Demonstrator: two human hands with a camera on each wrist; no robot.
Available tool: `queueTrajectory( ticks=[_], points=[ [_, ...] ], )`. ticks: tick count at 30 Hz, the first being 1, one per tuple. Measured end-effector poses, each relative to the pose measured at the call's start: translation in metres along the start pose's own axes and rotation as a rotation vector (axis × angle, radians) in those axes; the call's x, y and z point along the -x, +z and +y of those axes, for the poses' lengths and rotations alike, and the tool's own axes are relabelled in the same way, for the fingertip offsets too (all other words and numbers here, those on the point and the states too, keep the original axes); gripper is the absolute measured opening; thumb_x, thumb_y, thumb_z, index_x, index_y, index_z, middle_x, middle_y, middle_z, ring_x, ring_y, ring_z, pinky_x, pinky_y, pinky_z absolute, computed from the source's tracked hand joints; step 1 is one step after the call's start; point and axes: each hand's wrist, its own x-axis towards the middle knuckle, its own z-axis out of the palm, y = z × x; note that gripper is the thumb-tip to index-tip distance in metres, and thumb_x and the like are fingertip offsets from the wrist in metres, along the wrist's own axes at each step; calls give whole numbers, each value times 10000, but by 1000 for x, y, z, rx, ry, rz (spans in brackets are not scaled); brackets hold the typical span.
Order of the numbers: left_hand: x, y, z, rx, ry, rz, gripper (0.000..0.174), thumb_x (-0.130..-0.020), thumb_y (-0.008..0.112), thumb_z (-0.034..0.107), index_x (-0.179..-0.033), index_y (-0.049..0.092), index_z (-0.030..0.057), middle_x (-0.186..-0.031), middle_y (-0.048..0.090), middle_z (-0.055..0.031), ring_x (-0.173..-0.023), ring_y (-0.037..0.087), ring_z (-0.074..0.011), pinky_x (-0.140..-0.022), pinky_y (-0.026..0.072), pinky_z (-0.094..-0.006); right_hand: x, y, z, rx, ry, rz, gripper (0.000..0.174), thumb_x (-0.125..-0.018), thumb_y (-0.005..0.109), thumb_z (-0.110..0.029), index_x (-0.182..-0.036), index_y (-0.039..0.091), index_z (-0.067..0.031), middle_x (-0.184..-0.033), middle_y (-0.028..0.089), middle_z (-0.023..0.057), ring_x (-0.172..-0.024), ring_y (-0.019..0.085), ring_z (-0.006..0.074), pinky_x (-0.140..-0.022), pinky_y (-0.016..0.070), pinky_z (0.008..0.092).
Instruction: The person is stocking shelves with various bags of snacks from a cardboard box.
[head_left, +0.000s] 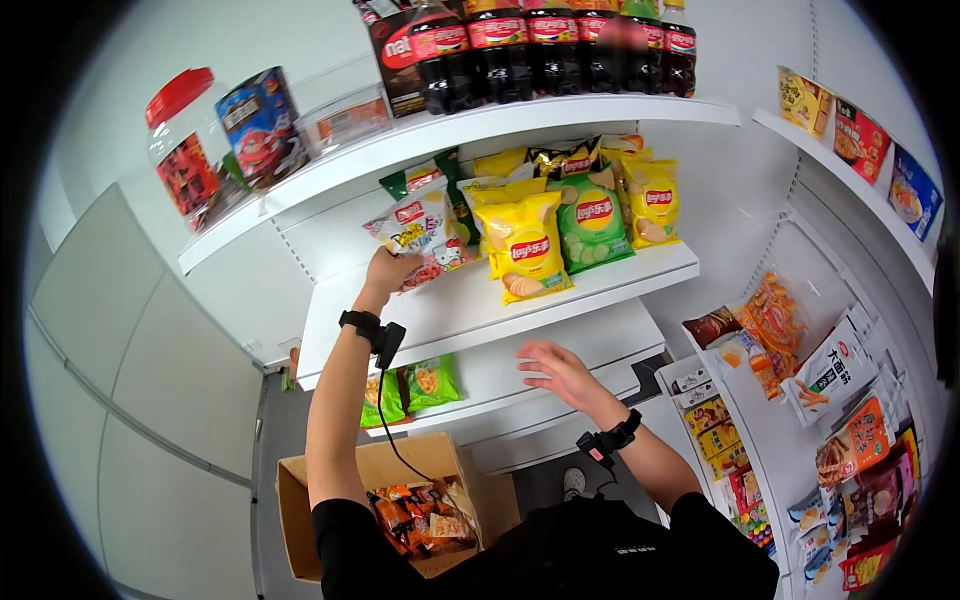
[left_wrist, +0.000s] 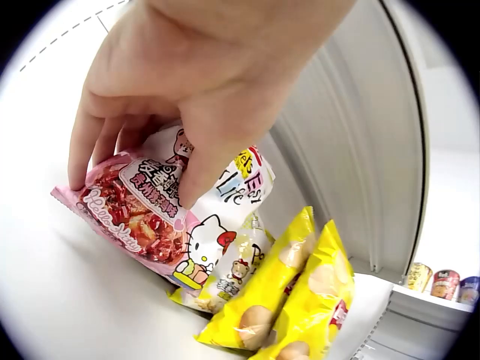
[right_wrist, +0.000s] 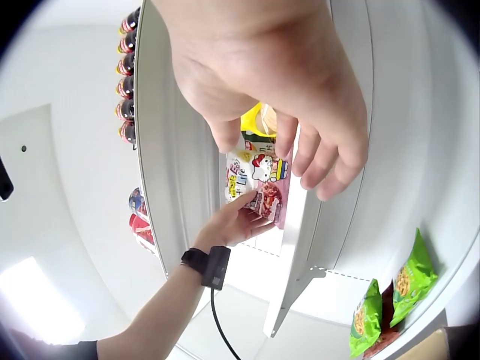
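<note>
A white upper shelf (head_left: pixel 450 127) curves across the top of the head view, bearing a row of dark cola bottles (head_left: pixel 550 45) at top centre. Below it, a white middle shelf (head_left: pixel 420 318) spans the centre of the frame. At lower left, an open cardboard box (head_left: pixel 430 455) contains small orange-and-red packets (head_left: pixel 425 520). Near the centre, a yellow Lay's bag (head_left: pixel 525 245) stands just left of a green Lay's bag (head_left: pixel 595 220), both on the middle shelf. Left of them, above and left of centre, is a white-and-pink Hello Kitty bag (head_left: pixel 425 225), tilted in the left hand (head_left: pixel 388 272); the left wrist view shows the thumb on its printed front and the fingers bent over its edge, gripping it. The right hand (head_left: pixel 565 375), below and right of centre, has loosely extended fingers and holds nothing. Smaller green snack bags (head_left: pixel 432 382) sit on a lower shelf, left of that hand.
</note>
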Motion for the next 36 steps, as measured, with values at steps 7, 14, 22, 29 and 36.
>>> queueTrajectory(
  ticks=[7,14,22,29,36],
  points=[
    [-34,23,-10,78,-36,20,446,-651,789,209,-962,612,-59,-857,669,-118,-696,634,-171,-584,503,-296,2,-31,-8,-4,4,88,347,-941,553,-280,-1210,510,-64,-1208,545,81,-1098,531,201,-902,459,359],
    [-70,34,-47,187,-26,-59,471,-667,785,155,-1035,567,-43,-902,659,-91,-723,622,-152,-627,506,-286,1,-43,2,-19,30,123,336,-938,554,-270,-1200,518,-62,-1206,552,90,-1094,537,209,-909,461,368],
    [-68,36,-55,343,113,-165,446,-704,770,81,-1059,530,-44,-890,647,-83,-736,611,-128,-649,503,-245,-1,-39,7,-38,51,117,348,-938,555,-273,-1204,512,-52,-1206,555,95,-1101,538,212,-904,458,364],
    [-47,30,-31,198,1,-78,703,-675,806,172,-1204,427,-95,-990,622,-122,-815,604,-156,-694,502,-252,4,-37,3,-31,26,126,351,-936,557,-279,-1201,515,-52,-1194,563,91,-1096,545,213,-896,457,358],
    [-31,18,-60,1,-52,61,1000,-710,780,363,-1423,214,-53,-1216,536,-230,-1092,541,-255,-853,462,-331,7,-24,10,-36,30,97,319,-956,515,-294,-1182,520,-69,-1215,554,115,-1114,536,228,-917,455,379]
  ],
)
